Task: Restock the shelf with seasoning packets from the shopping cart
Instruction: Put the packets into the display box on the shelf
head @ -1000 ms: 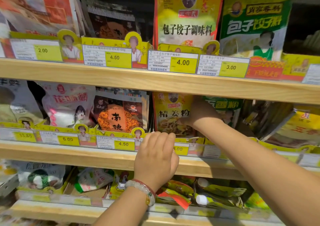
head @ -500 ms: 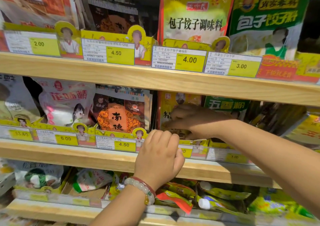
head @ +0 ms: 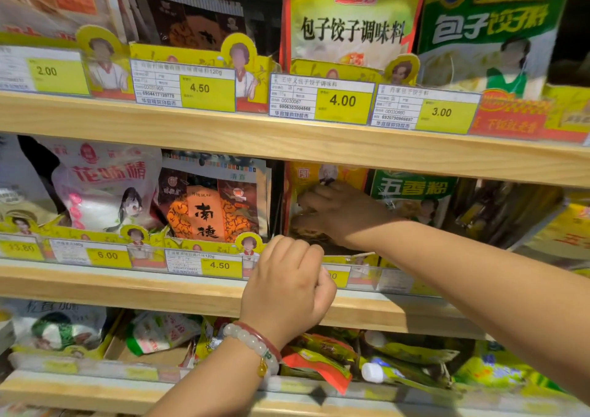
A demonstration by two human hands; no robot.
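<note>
Head view: right hand [head: 338, 213] reaches into the middle shelf [head: 191, 292], fingers curled onto the front of a yellow seasoning packet [head: 322, 177] standing upright there; whether the thumb closes behind it is hidden, so real grip can't be told. Just right of that hand, a green five-spice packet [head: 412, 193], touching the yellow one. Left of it, across a dark gap, an orange-brown packet [head: 210, 202], then a white-pink bag [head: 105, 186]. Left hand [head: 287, 285] sits below and in front of the right hand, fingers curled over the shelf's front edge at the price-tag strip [head: 204, 265], bead bracelet [head: 252, 343] on the wrist. Above the grip, top shelf [head: 287, 141] with a dumpling seasoning bag [head: 351, 26]. Below, blurry green pouches [head: 412, 356].
</note>
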